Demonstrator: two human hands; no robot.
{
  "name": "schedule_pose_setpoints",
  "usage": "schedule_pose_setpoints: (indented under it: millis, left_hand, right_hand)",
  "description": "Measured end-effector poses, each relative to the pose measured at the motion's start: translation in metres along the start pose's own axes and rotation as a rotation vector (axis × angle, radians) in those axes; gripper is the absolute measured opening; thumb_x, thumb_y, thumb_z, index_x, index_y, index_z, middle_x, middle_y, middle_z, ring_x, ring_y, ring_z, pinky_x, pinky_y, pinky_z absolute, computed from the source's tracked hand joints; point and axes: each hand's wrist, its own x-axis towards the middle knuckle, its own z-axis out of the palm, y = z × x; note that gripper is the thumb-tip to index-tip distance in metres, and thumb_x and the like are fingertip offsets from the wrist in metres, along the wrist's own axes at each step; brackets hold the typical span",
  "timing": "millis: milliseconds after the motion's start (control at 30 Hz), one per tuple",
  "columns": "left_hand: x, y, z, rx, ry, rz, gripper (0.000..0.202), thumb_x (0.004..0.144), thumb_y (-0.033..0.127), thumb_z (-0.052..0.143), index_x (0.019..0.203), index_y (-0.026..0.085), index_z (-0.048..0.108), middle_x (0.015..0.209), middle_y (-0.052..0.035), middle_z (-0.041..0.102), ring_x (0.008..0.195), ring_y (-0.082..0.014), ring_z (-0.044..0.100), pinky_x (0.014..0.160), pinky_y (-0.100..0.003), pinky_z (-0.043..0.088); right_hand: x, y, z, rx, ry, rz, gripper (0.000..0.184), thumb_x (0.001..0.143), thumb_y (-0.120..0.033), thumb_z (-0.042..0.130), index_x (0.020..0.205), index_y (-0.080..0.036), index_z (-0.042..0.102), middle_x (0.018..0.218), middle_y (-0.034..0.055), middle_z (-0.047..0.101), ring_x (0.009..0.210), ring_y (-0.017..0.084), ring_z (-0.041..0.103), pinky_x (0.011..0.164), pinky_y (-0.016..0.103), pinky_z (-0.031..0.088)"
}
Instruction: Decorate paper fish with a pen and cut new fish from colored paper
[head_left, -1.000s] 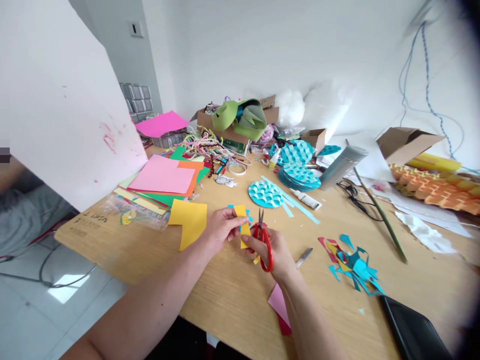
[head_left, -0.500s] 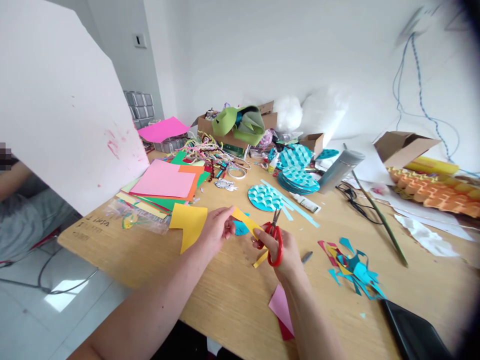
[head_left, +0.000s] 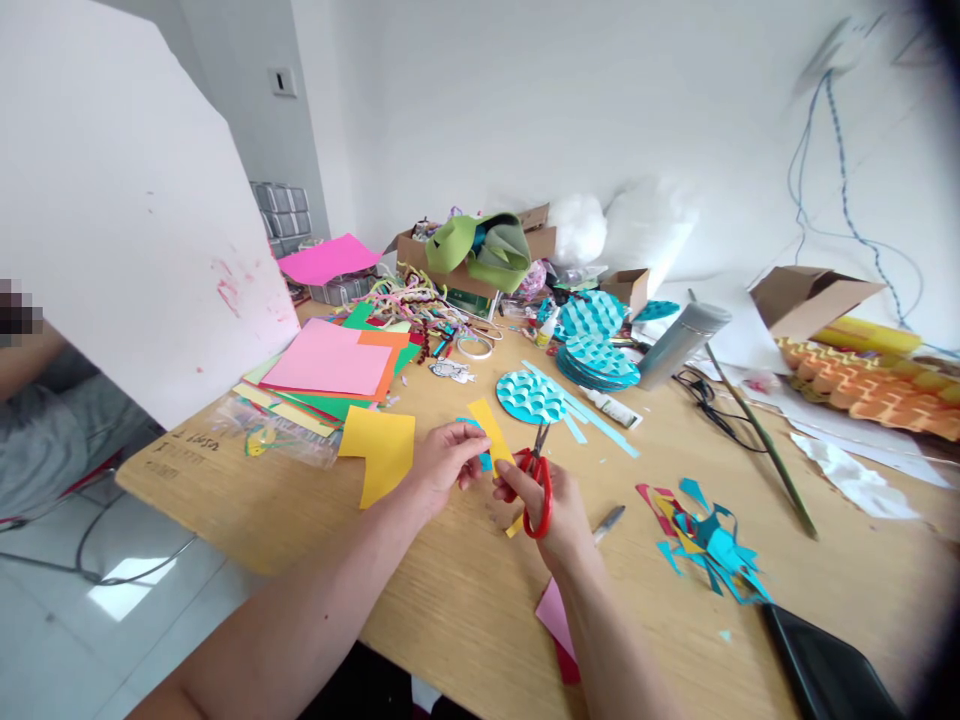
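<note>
My left hand (head_left: pixel 444 465) pinches a small yellow paper piece (head_left: pixel 487 430) above the wooden table (head_left: pixel 465 590). My right hand (head_left: pixel 551 505) is closed round the red handles of scissors (head_left: pixel 537 485), whose blades point up beside the yellow piece. A narrow yellow strip (head_left: pixel 514 524) hangs below my right hand. A larger cut yellow sheet (head_left: pixel 379 452) lies just left of my left hand. A teal scrap (head_left: pixel 484 461) shows between my hands.
A stack of coloured paper sheets (head_left: pixel 330 365) lies at left, teal patterned discs (head_left: pixel 531 395) behind my hands, paper scraps (head_left: pixel 705 530) and a marker (head_left: pixel 609 520) at right. A black tablet (head_left: pixel 825 665) is near the front right. Another person sits at far left behind a white board (head_left: pixel 127 220).
The yellow piece swung out flat toward the scissors, then came back upright in my left hand. The scissors tilted right and returned nearer vertical, closer to the paper.
</note>
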Motion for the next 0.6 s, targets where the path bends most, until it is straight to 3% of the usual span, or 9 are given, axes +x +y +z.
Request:
schedule_pose_setpoints:
  millis: [100, 267, 433, 500, 600]
  left_hand:
    - [0.001, 0.002, -0.002, -0.011, 0.031, 0.054, 0.024, 0.062, 0.033, 0.074, 0.072, 0.017, 0.059, 0.048, 0.0037, 0.054, 0.041, -0.0087, 0.048, 0.033, -0.017, 0.026]
    - [0.004, 0.009, -0.006, -0.034, 0.111, 0.179, 0.021, 0.062, 0.03, 0.074, 0.068, 0.015, 0.06, 0.065, -0.0009, 0.063, 0.059, -0.0123, 0.059, 0.048, -0.02, 0.047]
    - [0.006, 0.012, -0.009, -0.055, 0.124, 0.188, 0.022, 0.064, 0.03, 0.075, 0.068, 0.015, 0.06, 0.065, -0.0007, 0.064, 0.059, -0.0129, 0.062, 0.061, -0.026, 0.053]
    - [0.006, 0.013, -0.01, -0.064, 0.124, 0.174, 0.022, 0.064, 0.03, 0.075, 0.069, 0.015, 0.06, 0.063, -0.0011, 0.065, 0.057, -0.0134, 0.062, 0.058, -0.026, 0.053]
    - [0.007, 0.014, -0.011, -0.083, 0.121, 0.155, 0.022, 0.064, 0.028, 0.076, 0.069, 0.015, 0.06, 0.061, -0.0008, 0.065, 0.054, -0.0127, 0.061, 0.054, -0.024, 0.051]
  right_hand:
    - [-0.002, 0.002, 0.0, -0.098, -0.06, -0.023, 0.047, 0.07, -0.062, 0.073, 0.066, -0.015, 0.065, 0.064, 0.0069, 0.067, 0.058, 0.018, 0.06, 0.059, 0.029, 0.045]
    - [-0.004, 0.006, -0.001, -0.23, -0.128, -0.045, 0.056, 0.078, -0.071, 0.058, 0.067, -0.016, 0.064, 0.062, 0.0063, 0.066, 0.056, 0.018, 0.059, 0.053, 0.028, 0.043]
    - [-0.004, 0.009, 0.001, -0.288, -0.2, 0.002, 0.058, 0.075, -0.072, 0.06, 0.064, -0.016, 0.065, 0.056, 0.005, 0.063, 0.05, 0.017, 0.057, 0.047, 0.027, 0.039]
    - [-0.005, 0.006, -0.001, -0.244, -0.141, 0.013, 0.058, 0.074, -0.073, 0.06, 0.066, -0.015, 0.065, 0.056, 0.005, 0.063, 0.049, 0.016, 0.057, 0.047, 0.027, 0.04]
    - [-0.005, -0.005, -0.009, -0.077, 0.156, -0.111, 0.059, 0.081, -0.071, 0.052, 0.068, -0.016, 0.065, 0.06, 0.0045, 0.064, 0.053, 0.016, 0.059, 0.052, 0.028, 0.044]
